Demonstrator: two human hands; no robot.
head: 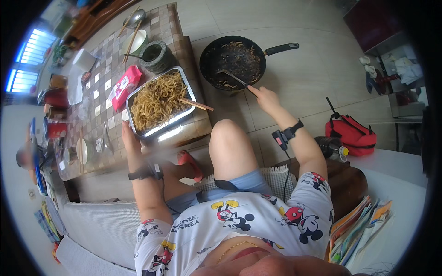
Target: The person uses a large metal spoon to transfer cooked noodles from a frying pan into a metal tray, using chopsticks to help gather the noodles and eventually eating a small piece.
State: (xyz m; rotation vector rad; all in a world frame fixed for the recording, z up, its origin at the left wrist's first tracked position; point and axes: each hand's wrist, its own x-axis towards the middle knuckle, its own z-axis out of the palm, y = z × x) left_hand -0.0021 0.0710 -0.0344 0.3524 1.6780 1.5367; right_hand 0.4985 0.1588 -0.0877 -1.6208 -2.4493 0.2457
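Note:
My right hand is closed around the handle of a metal utensil, whose far end rests inside a black frying pan. Brown food scraps cling to the pan's inner surface. On the left, my left hand touches the near left corner of a rectangular metal tray. Brown noodles are heaped in that tray, and a pair of wooden chopsticks lies across its right rim with one end in the noodles. Whether my left fingers grip the tray's rim is hard to tell.
Behind the tray stand a stone mortar and a green-white bowl with chopsticks. A pink wipes packet lies beside the tray on the checkered table. The pan's handle points right over the tiled floor. A red bag and a bottle are at right.

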